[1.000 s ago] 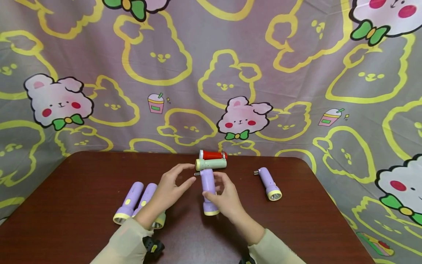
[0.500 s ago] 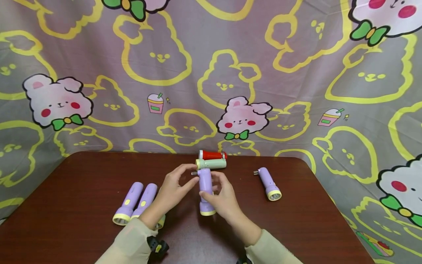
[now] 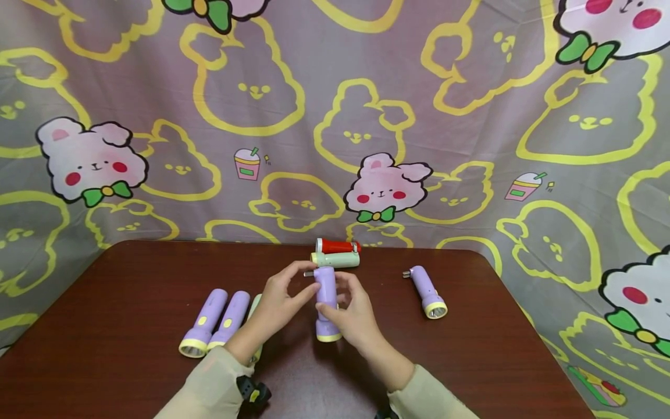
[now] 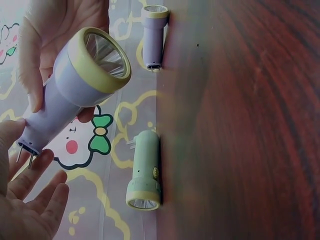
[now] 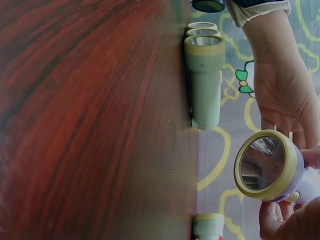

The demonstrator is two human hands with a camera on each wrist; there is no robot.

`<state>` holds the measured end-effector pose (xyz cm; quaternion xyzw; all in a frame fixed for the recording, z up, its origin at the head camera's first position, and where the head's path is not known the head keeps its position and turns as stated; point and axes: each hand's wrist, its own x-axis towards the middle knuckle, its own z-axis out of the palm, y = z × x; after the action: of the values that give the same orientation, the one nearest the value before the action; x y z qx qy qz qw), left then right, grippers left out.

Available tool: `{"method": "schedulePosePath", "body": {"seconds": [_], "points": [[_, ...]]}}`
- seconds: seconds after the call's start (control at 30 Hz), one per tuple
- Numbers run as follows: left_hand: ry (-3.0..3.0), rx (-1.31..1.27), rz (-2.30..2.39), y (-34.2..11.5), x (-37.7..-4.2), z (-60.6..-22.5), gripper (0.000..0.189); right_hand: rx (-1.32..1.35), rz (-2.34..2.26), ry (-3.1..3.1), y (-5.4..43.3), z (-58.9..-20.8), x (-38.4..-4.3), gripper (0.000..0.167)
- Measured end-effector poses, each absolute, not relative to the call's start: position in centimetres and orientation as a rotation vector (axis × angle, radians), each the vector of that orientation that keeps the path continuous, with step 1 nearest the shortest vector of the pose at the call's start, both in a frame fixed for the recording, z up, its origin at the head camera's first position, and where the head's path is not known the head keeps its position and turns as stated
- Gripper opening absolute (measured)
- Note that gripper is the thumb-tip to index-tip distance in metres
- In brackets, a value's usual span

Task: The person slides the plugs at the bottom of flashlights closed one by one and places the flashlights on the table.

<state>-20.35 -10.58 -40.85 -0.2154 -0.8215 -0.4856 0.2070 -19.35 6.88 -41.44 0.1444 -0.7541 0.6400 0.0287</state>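
Observation:
My right hand (image 3: 358,311) grips a purple flashlight (image 3: 325,285) with a yellow rim, its thumb across the body and its fingers behind. The flashlight stands nearly upright above the table, lens end down. Two metal prongs (image 4: 26,156) stick out at its tail, toward my left hand (image 3: 280,299). In the left wrist view, the left thumb (image 4: 11,131) touches the tail beside the prongs. The other left fingers spread loosely under the prong tips. In the right wrist view, the held flashlight's lens (image 5: 263,164) faces the camera.
Two purple flashlights (image 3: 211,308) lie on the left of the brown table (image 3: 131,302), beside a green flashlight (image 5: 206,100) partly behind my left arm. Another green flashlight (image 3: 340,259) and a red one (image 3: 337,246) lie at the back. One purple flashlight (image 3: 425,291) lies right.
The held flashlight has shifted slightly left with my right hand. My left hand has moved slightly right, bringing its thumb against the tail. More of the left green flashlight's body shows.

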Motion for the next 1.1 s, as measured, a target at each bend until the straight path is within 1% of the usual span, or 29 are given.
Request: {"method": "schedulePosePath", "body": {"seconds": [0.37,0.6,0.87,1.1], "points": [[-2.278,-0.604,-1.386,-10.7,-20.3,-41.0,0.042,0.452,2.065,-2.293,6.7,-41.3,-19.3,0.055],[-2.284,-0.599,-1.443,-10.9,-20.2,-40.8,0.041,0.488,2.103,-2.301,7.0,-41.4,-19.3,0.057],[-2.281,-0.604,-1.463,-11.0,-20.4,-40.9,0.04,0.628,2.117,-2.331,7.9,-41.4,-19.6,0.058],[-2.266,-0.633,-1.473,-11.1,-20.7,-40.8,0.037,0.626,2.102,-2.346,8.1,-41.2,-19.7,0.057]]}}
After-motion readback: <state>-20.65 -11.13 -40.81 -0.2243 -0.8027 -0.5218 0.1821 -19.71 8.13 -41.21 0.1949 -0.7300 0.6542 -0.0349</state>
